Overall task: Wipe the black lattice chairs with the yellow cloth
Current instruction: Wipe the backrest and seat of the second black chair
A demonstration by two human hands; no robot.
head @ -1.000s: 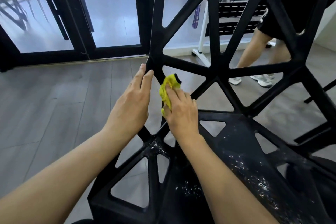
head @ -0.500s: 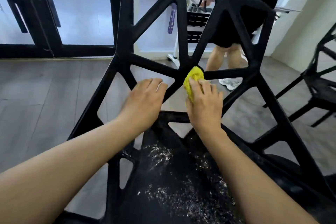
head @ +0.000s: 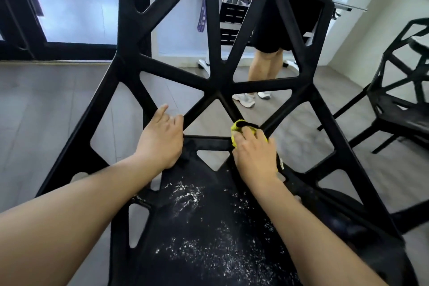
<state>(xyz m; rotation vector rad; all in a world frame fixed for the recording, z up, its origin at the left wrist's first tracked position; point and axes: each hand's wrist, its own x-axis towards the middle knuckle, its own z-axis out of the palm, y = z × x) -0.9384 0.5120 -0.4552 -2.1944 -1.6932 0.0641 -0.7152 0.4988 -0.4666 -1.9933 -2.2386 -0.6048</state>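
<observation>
Right hand (head: 254, 155) bunching small yellow cloth (head: 239, 126) against lower strut of black plastic lattice chair (head: 220, 81), five o'clock from hub. Left hand (head: 160, 139), fingers loosely extended, bracing backrest (likely steadying).

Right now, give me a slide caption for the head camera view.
Right hand wipes a lower backrest strut of the black lattice chair with the yellow cloth; left hand braces it.

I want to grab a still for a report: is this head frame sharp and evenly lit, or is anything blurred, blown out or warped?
Head view: the left hand and the floor show motion blur; the glass door behind is washed out bright; the chair bars splay from wide-angle distortion; the white specks on its seat stay fairly crisp.
</observation>
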